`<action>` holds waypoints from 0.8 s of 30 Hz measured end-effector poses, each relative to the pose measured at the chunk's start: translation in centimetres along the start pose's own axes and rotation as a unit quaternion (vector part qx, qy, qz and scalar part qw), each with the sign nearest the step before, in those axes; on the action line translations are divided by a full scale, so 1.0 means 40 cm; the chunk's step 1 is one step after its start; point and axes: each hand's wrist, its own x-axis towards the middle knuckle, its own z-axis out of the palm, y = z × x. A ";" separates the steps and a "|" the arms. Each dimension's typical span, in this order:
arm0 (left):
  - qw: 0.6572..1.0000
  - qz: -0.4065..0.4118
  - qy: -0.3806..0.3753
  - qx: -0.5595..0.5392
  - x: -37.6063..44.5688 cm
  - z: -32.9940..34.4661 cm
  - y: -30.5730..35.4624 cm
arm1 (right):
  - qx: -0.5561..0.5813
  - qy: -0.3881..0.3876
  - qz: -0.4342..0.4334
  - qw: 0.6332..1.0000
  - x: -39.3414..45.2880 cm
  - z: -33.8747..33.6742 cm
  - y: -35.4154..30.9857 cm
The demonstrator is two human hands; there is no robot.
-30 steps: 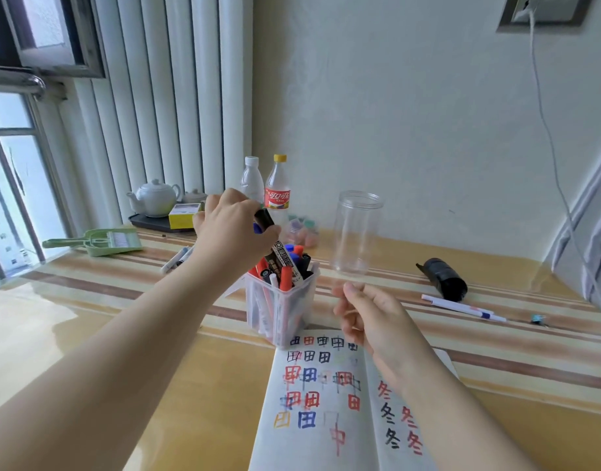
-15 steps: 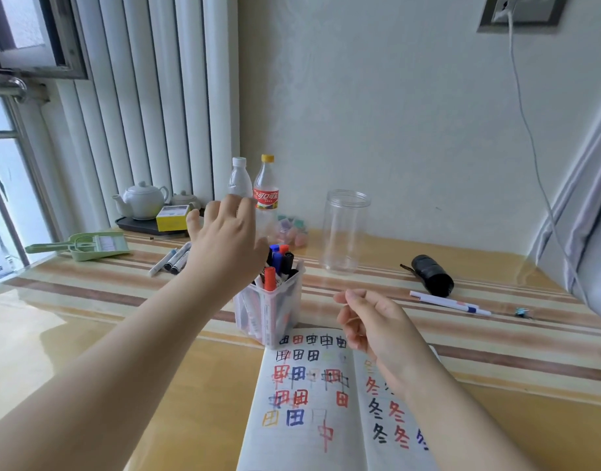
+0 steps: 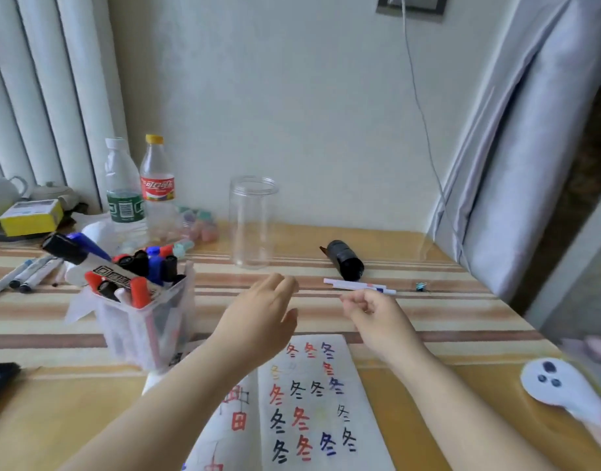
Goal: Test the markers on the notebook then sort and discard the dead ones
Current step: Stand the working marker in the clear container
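Head view, table (image 3: 411, 338): carrying everything.
Notebook (image 3: 312, 402): lying open at near edge, showing ink marks.
Marker tub (image 3: 146, 321): standing left of notebook, holding markers (image 3: 146, 266).
Left hand (image 3: 258, 321): hovering over notebook, fingers relaxed, grasping nothing.
Right hand (image 3: 377, 314): hovering beside it, fingers curling in, apparently gripping nothing.

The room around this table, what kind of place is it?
Probably a home, not a workshop: a teapot and drink bottles stand at the back of the striped table, with curtains beside them.
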 end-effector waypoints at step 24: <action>0.995 -0.038 -0.022 -0.094 0.103 0.154 -0.069 | -0.304 -0.059 -0.048 0.950 0.277 -0.078 0.137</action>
